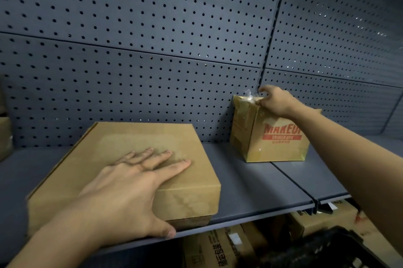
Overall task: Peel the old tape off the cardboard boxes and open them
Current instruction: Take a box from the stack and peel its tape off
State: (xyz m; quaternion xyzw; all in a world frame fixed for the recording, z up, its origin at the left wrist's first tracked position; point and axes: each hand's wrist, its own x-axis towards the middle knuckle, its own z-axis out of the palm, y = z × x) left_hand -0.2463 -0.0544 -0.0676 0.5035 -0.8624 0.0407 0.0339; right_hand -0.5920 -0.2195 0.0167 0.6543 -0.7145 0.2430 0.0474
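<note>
Small printed box point(270, 134) sits on the grey shelf point(246, 182), against the pegboard point(152, 38). Clear tape point(250, 95) is bunched up at its top back edge. Our right hand point(275, 102) is on that top edge, fingers pinched narrow at the tape; we can't tell if they actually grip it. Left of that box lies a flat box point(139, 158), closed. Our left hand point(130, 189) lies spread flat on its lid, thumb down the front edge, holding nothing. More boxes point(220, 243) below the shelf.
</note>
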